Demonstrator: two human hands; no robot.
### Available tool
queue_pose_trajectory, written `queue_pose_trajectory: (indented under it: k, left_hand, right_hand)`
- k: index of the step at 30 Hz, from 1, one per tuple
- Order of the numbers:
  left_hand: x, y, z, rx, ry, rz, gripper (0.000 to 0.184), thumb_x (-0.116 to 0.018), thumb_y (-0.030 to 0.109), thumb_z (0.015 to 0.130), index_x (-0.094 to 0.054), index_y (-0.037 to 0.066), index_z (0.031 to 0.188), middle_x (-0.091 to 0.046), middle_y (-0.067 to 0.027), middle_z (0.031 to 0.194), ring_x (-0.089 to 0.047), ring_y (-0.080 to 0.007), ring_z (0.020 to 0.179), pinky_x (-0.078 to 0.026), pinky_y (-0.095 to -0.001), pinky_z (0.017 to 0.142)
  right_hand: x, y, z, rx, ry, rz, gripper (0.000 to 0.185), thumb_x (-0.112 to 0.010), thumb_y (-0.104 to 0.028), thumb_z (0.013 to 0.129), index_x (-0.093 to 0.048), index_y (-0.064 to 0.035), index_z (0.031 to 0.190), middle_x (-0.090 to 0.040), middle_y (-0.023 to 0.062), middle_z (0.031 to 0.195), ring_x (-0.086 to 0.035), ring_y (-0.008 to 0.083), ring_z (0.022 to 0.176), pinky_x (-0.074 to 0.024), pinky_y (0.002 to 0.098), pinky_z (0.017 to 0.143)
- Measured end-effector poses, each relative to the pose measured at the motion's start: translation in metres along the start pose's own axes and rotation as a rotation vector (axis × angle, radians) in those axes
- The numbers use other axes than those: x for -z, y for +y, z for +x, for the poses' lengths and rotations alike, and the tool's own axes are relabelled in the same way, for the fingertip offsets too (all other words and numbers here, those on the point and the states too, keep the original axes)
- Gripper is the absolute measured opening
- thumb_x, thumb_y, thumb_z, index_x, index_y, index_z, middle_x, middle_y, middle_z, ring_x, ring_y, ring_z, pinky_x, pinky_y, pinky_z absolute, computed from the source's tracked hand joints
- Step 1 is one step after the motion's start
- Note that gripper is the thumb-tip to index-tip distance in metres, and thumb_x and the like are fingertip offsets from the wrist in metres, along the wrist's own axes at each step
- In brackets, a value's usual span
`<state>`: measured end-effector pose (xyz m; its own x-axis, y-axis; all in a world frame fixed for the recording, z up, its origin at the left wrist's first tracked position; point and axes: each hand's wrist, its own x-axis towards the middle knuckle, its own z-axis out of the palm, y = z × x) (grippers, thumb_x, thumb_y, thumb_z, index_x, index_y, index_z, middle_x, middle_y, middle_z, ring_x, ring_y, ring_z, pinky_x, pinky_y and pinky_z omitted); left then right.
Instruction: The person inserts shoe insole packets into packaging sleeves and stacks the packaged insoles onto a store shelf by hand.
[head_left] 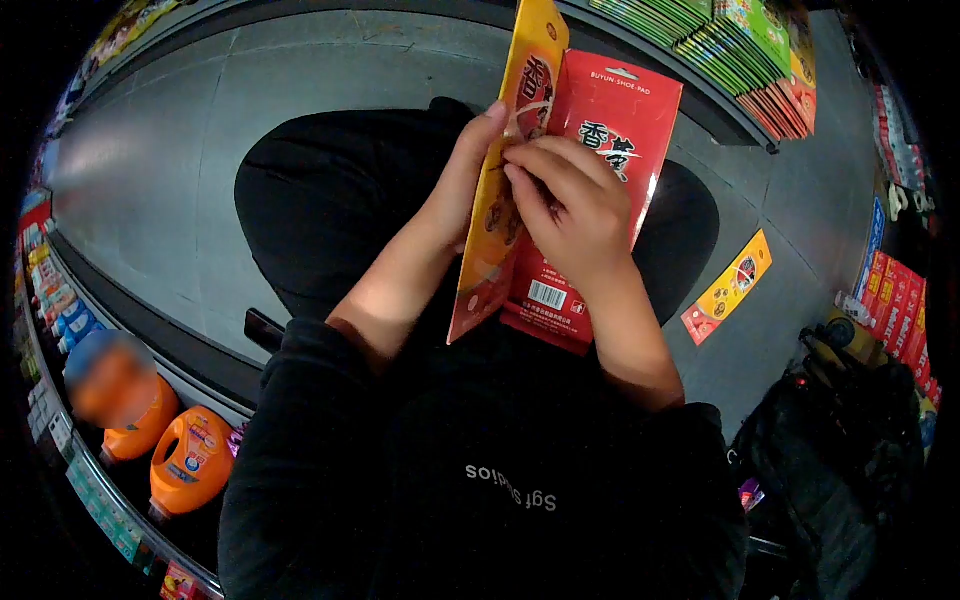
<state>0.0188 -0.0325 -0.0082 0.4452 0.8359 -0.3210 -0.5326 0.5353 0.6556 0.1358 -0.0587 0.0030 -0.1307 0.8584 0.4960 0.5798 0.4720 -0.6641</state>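
**Shoe-pad packet (640,110) held high over the lap (340,190)!**

Here's the left hand (465,170), closed around the edge of the yellow panel (487,240), presumably to steady it. The right hand (580,205) curls inward, fingertips bunched at that panel; whether they're pinching anything, I cannot tell. Contents? Hidden! Another yellow packet (728,288) lies on the floor (160,160), and orange jugs (195,462) sit left, their contents unseen too.
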Motion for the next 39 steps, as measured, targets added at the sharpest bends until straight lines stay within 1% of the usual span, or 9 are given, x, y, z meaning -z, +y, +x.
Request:
queue_pose_trajectory:
  k: [11, 13, 16, 18, 19, 21, 29, 31, 39]
  left_hand:
    - [0.005, -0.003, 0.000, 0.067, 0.035, 0.019, 0.058, -0.039, 0.057, 0.085, -0.051, 0.007, 0.112, -0.057, -0.0077, 0.094, -0.056, -0.0153, 0.083, -0.047, -0.0278, 0.071]
    - [0.006, -0.004, 0.000, 0.072, 0.036, 0.019, 0.057, -0.039, 0.057, 0.085, -0.051, 0.007, 0.110, -0.057, -0.0079, 0.093, -0.057, -0.0150, 0.082, -0.047, -0.0277, 0.071]
    - [0.005, -0.003, -0.001, 0.068, 0.050, 0.029, 0.056, -0.040, 0.057, 0.085, -0.052, 0.007, 0.108, -0.057, -0.0077, 0.090, -0.057, -0.0146, 0.080, -0.047, -0.0272, 0.069]
    - [0.001, 0.001, -0.004, 0.066, 0.063, 0.035, 0.055, -0.037, 0.048, 0.088, -0.046, 0.007, 0.122, -0.056, -0.0128, 0.111, -0.056, -0.0219, 0.099, -0.043, -0.0345, 0.088]
    - [0.002, 0.000, -0.003, 0.066, 0.063, 0.035, 0.055, -0.037, 0.048, 0.088, -0.046, 0.007, 0.122, -0.056, -0.0128, 0.111, -0.056, -0.0219, 0.099, -0.043, -0.0345, 0.088]
    - [0.005, -0.003, 0.001, 0.027, 0.045, 0.052, 0.054, -0.039, 0.055, 0.086, -0.053, 0.007, 0.104, -0.056, -0.0065, 0.086, -0.057, -0.0140, 0.076, -0.047, -0.0260, 0.066]
    - [0.000, -0.004, -0.001, 0.069, 0.043, 0.098, 0.052, -0.037, 0.052, 0.087, -0.053, 0.006, 0.104, -0.056, -0.0065, 0.085, -0.056, -0.0131, 0.076, -0.046, -0.0257, 0.066]
    - [0.000, -0.003, -0.001, 0.072, 0.032, 0.110, 0.052, -0.037, 0.052, 0.087, -0.053, 0.005, 0.105, -0.056, -0.0069, 0.086, -0.056, -0.0134, 0.076, -0.047, -0.0262, 0.067]
    - [0.005, -0.003, 0.001, 0.072, -0.006, 0.090, 0.058, -0.036, 0.054, 0.086, -0.049, 0.004, 0.114, -0.057, -0.0105, 0.095, -0.058, -0.0171, 0.085, -0.047, -0.0290, 0.074]
  right_hand:
    - [0.001, -0.002, -0.001, 0.007, -0.044, 0.038, 0.018, -0.069, 0.000, 0.068, -0.065, -0.0003, 0.085, -0.062, 0.0086, 0.085, -0.061, 0.0220, 0.076, -0.0484, 0.0290, 0.067]
    - [0.000, 0.000, 0.000, 0.068, -0.037, 0.029, 0.014, -0.065, -0.005, 0.071, -0.062, -0.0026, 0.084, -0.059, 0.0062, 0.086, -0.058, 0.0258, 0.075, -0.0487, 0.0341, 0.065]
    - [0.000, 0.002, 0.000, 0.121, -0.063, -0.016, 0.015, -0.065, -0.006, 0.069, -0.061, -0.0035, 0.083, -0.059, 0.0059, 0.086, -0.058, 0.0251, 0.075, -0.0488, 0.0346, 0.066]
    - [-0.001, 0.002, 0.001, 0.130, -0.059, -0.024, 0.014, -0.065, -0.006, 0.068, -0.061, -0.0039, 0.081, -0.058, 0.0059, 0.085, -0.058, 0.0248, 0.075, -0.0489, 0.0346, 0.066]
    - [-0.001, 0.001, 0.002, 0.140, -0.054, -0.032, 0.013, -0.065, -0.006, 0.068, -0.060, -0.0044, 0.080, -0.058, 0.0058, 0.085, -0.058, 0.0244, 0.075, -0.0490, 0.0346, 0.066]
    - [-0.002, 0.000, 0.004, 0.133, -0.046, -0.033, 0.013, -0.065, -0.006, 0.067, -0.059, -0.0045, 0.079, -0.058, 0.0062, 0.084, -0.058, 0.0244, 0.075, -0.0493, 0.0344, 0.065]
    - [-0.003, 0.002, 0.002, 0.006, 0.002, 0.021, 0.016, -0.066, -0.006, 0.062, -0.055, -0.0049, 0.074, -0.058, 0.0081, 0.080, -0.059, 0.0260, 0.069, -0.0498, 0.0345, 0.059]
    - [-0.001, 0.000, 0.002, -0.022, -0.001, 0.045, 0.017, -0.064, 0.005, 0.060, -0.056, -0.0015, 0.074, -0.058, 0.0086, 0.077, -0.059, 0.0222, 0.067, -0.0482, 0.0290, 0.059]
    - [-0.004, 0.004, -0.002, -0.057, 0.031, 0.068, 0.018, -0.063, 0.007, 0.061, -0.056, -0.0006, 0.076, -0.058, 0.0081, 0.077, -0.057, 0.0178, 0.063, -0.0467, 0.0254, 0.054]
